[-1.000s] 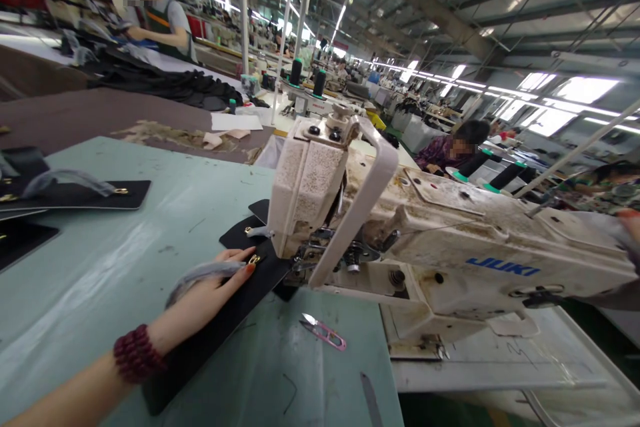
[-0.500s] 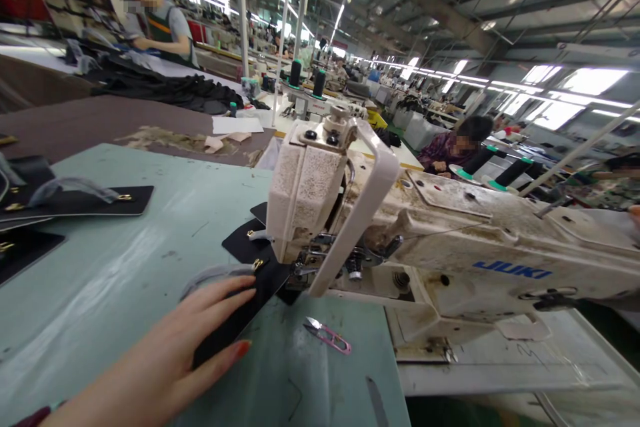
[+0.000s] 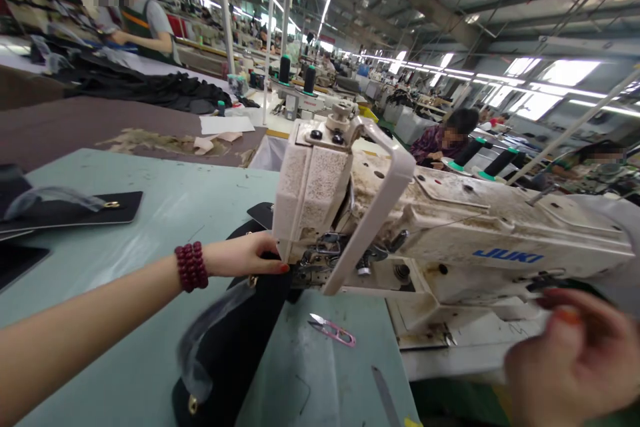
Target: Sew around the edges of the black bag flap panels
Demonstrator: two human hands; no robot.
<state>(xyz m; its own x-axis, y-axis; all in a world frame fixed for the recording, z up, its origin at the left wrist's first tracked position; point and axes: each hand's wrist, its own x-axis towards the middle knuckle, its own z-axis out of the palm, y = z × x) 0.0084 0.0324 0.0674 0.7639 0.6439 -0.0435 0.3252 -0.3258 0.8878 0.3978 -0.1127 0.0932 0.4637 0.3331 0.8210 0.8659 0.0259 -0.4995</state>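
Black panel point(image 3: 240, 353): on the table point(image 3: 125, 267), under the left hand point(image 3: 273, 255), extending from its fingers toward the wearer. Left thumb and fingers: narrowly parted, fingertips partly hidden behind the machine point(image 3: 313, 193). Handle point(image 3: 193, 347): on the panel, nearer the wearer than those fingers. Snips point(image 3: 333, 330): right of them. Right hand point(image 3: 573, 353): blurred, fingers curled near the machine; grip cannot be determined.
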